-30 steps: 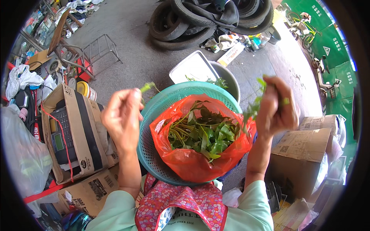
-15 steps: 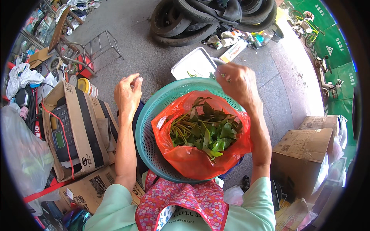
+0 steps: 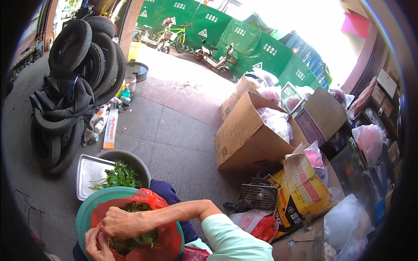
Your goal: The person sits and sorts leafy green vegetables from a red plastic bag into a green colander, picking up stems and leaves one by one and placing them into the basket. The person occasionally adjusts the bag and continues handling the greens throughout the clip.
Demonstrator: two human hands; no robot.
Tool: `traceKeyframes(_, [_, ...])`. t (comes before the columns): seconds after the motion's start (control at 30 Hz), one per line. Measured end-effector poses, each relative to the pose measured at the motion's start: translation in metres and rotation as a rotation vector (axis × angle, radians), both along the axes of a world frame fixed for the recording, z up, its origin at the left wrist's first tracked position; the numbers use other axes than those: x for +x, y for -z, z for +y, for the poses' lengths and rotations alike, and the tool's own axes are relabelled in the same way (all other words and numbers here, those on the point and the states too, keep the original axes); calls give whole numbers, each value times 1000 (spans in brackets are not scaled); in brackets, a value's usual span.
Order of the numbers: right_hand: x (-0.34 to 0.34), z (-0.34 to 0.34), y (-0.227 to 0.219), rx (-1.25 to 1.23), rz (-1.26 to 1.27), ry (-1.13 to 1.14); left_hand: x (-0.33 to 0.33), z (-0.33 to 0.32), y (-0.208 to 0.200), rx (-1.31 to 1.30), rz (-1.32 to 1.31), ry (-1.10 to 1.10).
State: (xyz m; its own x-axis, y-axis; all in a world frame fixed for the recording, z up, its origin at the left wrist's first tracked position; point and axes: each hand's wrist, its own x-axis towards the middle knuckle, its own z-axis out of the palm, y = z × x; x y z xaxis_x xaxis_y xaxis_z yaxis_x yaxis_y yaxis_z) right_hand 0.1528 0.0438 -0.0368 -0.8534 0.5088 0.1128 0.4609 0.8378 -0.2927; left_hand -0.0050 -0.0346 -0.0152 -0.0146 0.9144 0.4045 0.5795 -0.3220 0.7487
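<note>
A red plastic bag holding leafy green stems sits inside a round teal colander at the lower left. Over the bag, my right hand reaches across with curled fingers. My left hand is beside it at the bag's left side, fingers bent and closed. Their fingertips meet, and whatever they pinch is hidden. Just beyond the colander, picked leafy greens lie in a grey basin, beside a shallow white tray.
Old tyres are piled at the far left, near an orange-and-white box. Cardboard boxes with bagged items stand to the right, along with a yellow-and-black carton. Green hoarding and parked bikes lie beyond.
The view has swung to the right, bringing the boxes further in. My hands, apart on either side of the colander before, have come together over the red bag.
</note>
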Motion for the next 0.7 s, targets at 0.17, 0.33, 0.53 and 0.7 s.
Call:
traceKeyframes(0.17, [47,-15,-31,-140,347,188,1,-8,-12,-230,-129,97])
traceKeyframes(0.33, [47,-26,-51,-231,432,202,-12,-6,7,-206,-493,5])
traceKeyframes(0.53, [49,-46,-76,-656,577,428,5,-2,-13,-139,-538,135])
traceKeyframes(0.7, [44,-46,-65,-770,576,379,10,-15,-8,-211,-697,100])
